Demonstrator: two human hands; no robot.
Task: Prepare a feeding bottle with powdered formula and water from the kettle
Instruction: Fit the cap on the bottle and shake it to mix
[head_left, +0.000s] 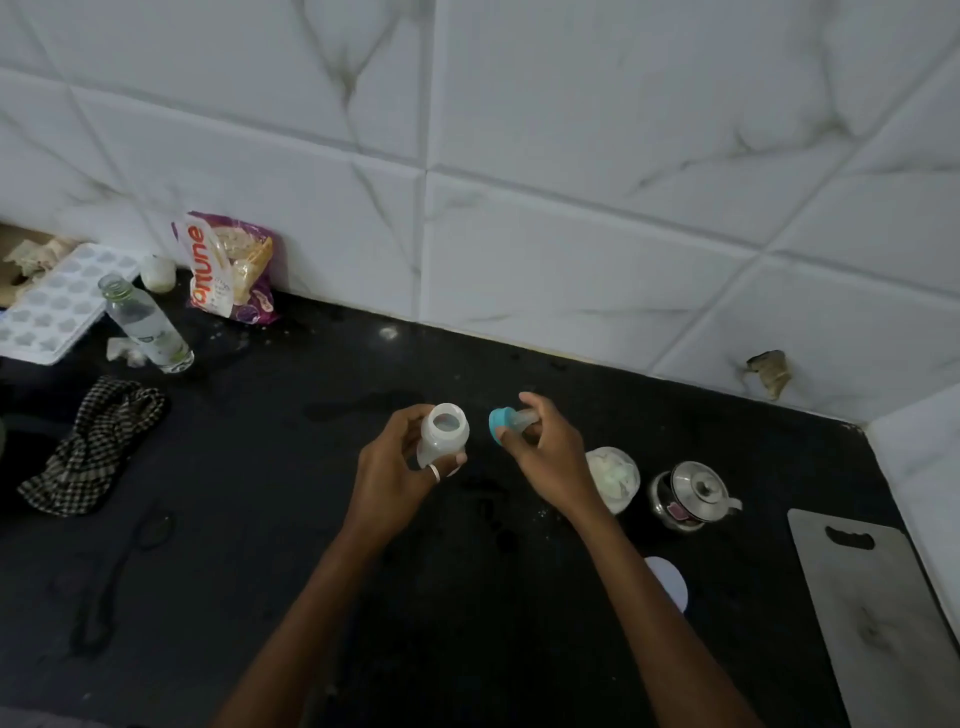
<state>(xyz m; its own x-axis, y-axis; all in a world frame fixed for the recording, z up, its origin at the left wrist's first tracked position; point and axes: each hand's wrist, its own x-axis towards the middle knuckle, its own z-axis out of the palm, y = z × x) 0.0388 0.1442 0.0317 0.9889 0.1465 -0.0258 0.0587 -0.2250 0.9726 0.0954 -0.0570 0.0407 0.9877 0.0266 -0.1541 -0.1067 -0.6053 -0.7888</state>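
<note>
Above the black counter (291, 519), with the feeding bottle as landmark, left to right:

Checked cloth (93, 447): well left of the bottle, crumpled on the counter; soft, not needed.

Left hand (395, 467): fingers curled around the bottle's body, thumb pressed across its front; a ring shows on one finger.

Feeding bottle (441, 439): held off the counter, mouth open and tipped toward the camera. Whether powder or liquid sits inside cannot be told. Likely light, thin-walled plastic, smooth and somewhat slippery; best held around the waisted body, as it is, leaving the threaded neck free.

Teat cap (511, 422): just right of the bottle's mouth, apart from it; teal ring with a clear teat. The ring looks stiff and offers purchase; the teat is probably soft and should not be squeezed.

Right hand (545, 452): thumb and fingertips pinching the teat cap by its ring and teat base.

Powder container (615, 475): right of the bottle, partly behind the right wrist, open.

Kettle (693, 496): farther right, steel, lid on; probably the heaviest item, possibly hot, so its handle is the place to grip.
</note>
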